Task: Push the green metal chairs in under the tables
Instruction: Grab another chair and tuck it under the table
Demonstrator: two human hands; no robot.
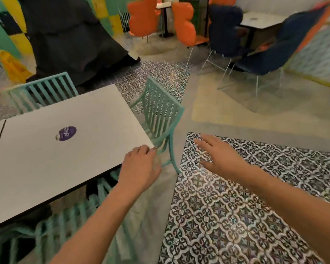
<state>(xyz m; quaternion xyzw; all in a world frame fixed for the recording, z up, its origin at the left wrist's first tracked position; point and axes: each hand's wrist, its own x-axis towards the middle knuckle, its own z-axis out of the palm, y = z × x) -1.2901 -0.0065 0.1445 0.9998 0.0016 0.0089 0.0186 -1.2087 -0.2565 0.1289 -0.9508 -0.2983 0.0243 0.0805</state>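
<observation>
Reaching forward, left hand (139, 166) fingers curled at white table (46, 149) corner, grasp unclear; right hand (221, 157) fingers spread, released

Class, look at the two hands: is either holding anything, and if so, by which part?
Nothing is clearly held. The right hand is open in the air; the left hand sits loosely curled at the white table corner.

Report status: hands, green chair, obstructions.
Left hand at white table corner, fingers curled, grip unclear. Right hand open, reaching over patterned floor. Green metal chair at table end, partly tucked. Nothing blocking it.
</observation>
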